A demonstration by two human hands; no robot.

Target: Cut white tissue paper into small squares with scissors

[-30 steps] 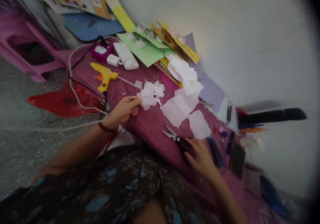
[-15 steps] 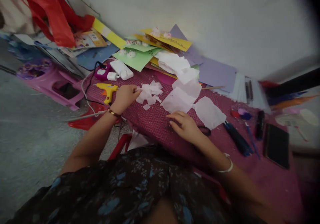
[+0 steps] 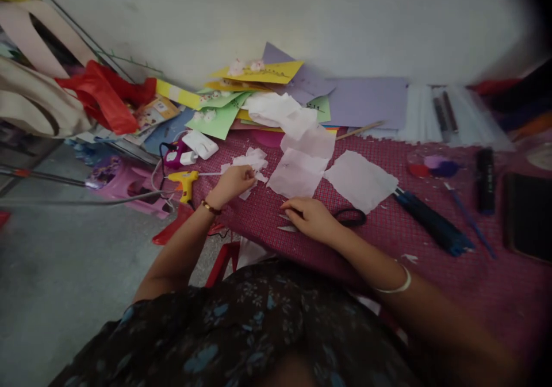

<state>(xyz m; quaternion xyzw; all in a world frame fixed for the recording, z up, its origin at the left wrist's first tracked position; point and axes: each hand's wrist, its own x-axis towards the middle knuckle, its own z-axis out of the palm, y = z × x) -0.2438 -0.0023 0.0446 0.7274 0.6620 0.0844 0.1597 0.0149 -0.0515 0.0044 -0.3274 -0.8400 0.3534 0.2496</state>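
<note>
My left hand (image 3: 233,186) is closed in a pinch beside torn white tissue scraps (image 3: 254,158); whatever its fingertips hold is too small to make out. My right hand (image 3: 313,219) hovers over or rests on scissors, its thumb and fingers curled close together, their contents unclear. Beneath that hand, the scissors (image 3: 352,217) show their dark handles to the right and blade tips to the left. Squares of thin white paper (image 3: 297,173) lie just beyond both hands. A yellow glue gun (image 3: 186,184) is left of my left hand, with a white stick behind it.
Yellow and green cards (image 3: 219,119) with small white puffs are piled against the wall. A white plug adapter (image 3: 200,144) sits at the left. Dark pipe-cleaner-like bundles (image 3: 433,223), a blue brush (image 3: 470,217), a black marker (image 3: 486,180) and a dark tablet-like slab (image 3: 528,214) lie right.
The view has swung left and tilted. My right thumb and fingers have drawn closer together, and the scissor blades now show. My left hand has moved in over the tissue scraps.
</note>
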